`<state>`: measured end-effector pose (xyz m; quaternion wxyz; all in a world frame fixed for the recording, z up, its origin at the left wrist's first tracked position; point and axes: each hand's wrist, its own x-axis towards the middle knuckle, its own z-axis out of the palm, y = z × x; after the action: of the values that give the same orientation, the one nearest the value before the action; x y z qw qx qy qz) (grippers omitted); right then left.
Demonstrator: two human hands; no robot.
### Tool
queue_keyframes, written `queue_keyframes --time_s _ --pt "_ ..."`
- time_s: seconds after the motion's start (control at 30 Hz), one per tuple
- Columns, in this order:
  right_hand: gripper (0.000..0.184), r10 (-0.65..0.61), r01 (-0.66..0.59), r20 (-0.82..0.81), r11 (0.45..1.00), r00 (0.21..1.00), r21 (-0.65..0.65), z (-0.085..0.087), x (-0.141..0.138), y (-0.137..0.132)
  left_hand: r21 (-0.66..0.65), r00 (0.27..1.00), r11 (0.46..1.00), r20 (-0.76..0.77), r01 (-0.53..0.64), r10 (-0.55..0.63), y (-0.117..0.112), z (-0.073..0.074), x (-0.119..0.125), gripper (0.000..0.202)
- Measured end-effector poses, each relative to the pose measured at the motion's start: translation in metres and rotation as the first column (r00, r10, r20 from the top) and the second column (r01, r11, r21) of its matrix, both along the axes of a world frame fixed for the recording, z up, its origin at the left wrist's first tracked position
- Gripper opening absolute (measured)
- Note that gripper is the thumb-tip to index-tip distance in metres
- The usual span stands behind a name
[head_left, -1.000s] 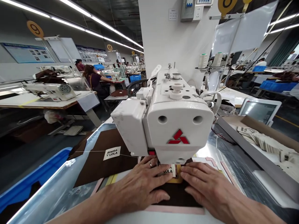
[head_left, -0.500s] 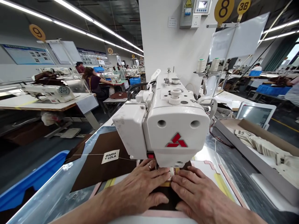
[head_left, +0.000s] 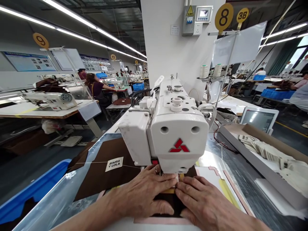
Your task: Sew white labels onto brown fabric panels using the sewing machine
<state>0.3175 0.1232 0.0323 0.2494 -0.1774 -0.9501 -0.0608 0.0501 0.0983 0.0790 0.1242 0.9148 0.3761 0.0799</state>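
Both palms face down under the head of a white sewing machine (head_left: 179,128). My left hand (head_left: 146,189), a ring on one finger, lies flat with its fingers stretched toward the needle area. From the other side my right hand (head_left: 199,199) lies flat too, its fingertips almost meeting the left ones. Beneath them is dark brown fabric (head_left: 169,202) on a white template with pink and yellow strips (head_left: 227,191). A small yellow-edged piece (head_left: 181,177) shows between the fingertips; the needle itself is hidden. Left of the machine lies brown fabric (head_left: 96,179) bearing a cream label (head_left: 114,164).
A long cardboard box (head_left: 252,160) of stacked cream labels stands at right, near a tablet-like screen (head_left: 260,118). A blue bin (head_left: 43,186) holding dark fabric is at lower left. Thread cones (head_left: 203,72) stand behind. People sit at other machines farther back.
The camera view has shifted slightly, so the machine and the box sit a little farther left. Both hands stay flat in nearly the same place on the fabric.
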Motion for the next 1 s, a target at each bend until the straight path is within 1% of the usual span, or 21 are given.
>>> queue_keyframes --time_s 0.1,0.23,0.3,0.33,0.4,0.43,0.53,0.6,0.7,0.8,0.9,1.0 --pt "0.035 -0.012 0.013 -0.069 1.000 0.998 0.002 -0.003 -0.002 0.001 0.049 1.000 0.999 -0.008 -0.014 0.015 -0.003 -0.001 -0.002 0.061" --pt "0.036 0.029 -0.028 0.042 0.999 0.999 -0.022 0.002 0.002 0.002 0.176 1.000 0.984 -0.011 -0.027 0.029 -0.007 -0.009 -0.002 0.052" --pt "0.036 0.057 -0.058 0.054 0.998 0.997 0.022 0.005 0.013 0.001 0.207 0.999 0.978 -0.011 -0.040 0.043 -0.009 -0.013 -0.001 0.050" --pt "0.037 0.058 -0.060 0.033 0.996 0.998 0.059 0.007 0.021 0.000 0.209 0.999 0.977 -0.023 -0.039 0.045 -0.010 -0.014 -0.001 0.051" --pt "0.034 0.027 -0.026 -0.007 0.994 1.000 0.111 0.009 0.039 -0.001 0.206 0.997 0.978 -0.056 -0.041 0.054 -0.010 -0.013 0.000 0.056" --pt "0.033 -0.009 0.008 0.008 0.995 1.000 0.104 0.010 0.048 0.000 0.205 0.996 0.978 -0.073 -0.038 0.054 -0.010 -0.011 0.000 0.058" --pt "0.031 -0.112 0.110 0.095 0.993 0.989 0.029 0.011 0.068 0.004 0.204 0.993 0.979 -0.108 -0.024 0.047 -0.010 -0.006 0.001 0.064" --pt "0.033 -0.142 0.144 0.117 0.990 0.983 -0.005 0.009 0.072 0.009 0.193 0.990 0.981 -0.127 -0.029 0.055 -0.010 -0.005 0.001 0.067" --pt "0.032 -0.149 0.153 0.096 0.987 0.984 -0.038 0.006 0.071 0.013 0.161 0.989 0.986 -0.129 -0.048 0.069 -0.010 -0.008 0.000 0.067" --pt "0.026 -0.158 0.163 0.054 0.981 0.986 -0.108 0.002 0.066 0.011 0.115 0.987 0.992 -0.144 -0.054 0.070 -0.010 -0.013 -0.002 0.068" --pt "0.022 -0.174 0.174 0.016 0.968 0.985 -0.183 -0.001 0.063 0.008 0.082 0.984 0.995 -0.161 -0.066 0.078 -0.009 -0.016 -0.004 0.072" --pt "0.019 -0.176 0.177 0.024 0.956 0.984 -0.233 -0.001 0.062 0.006 0.059 0.982 0.995 -0.164 -0.082 0.090 -0.009 -0.018 -0.005 0.076"
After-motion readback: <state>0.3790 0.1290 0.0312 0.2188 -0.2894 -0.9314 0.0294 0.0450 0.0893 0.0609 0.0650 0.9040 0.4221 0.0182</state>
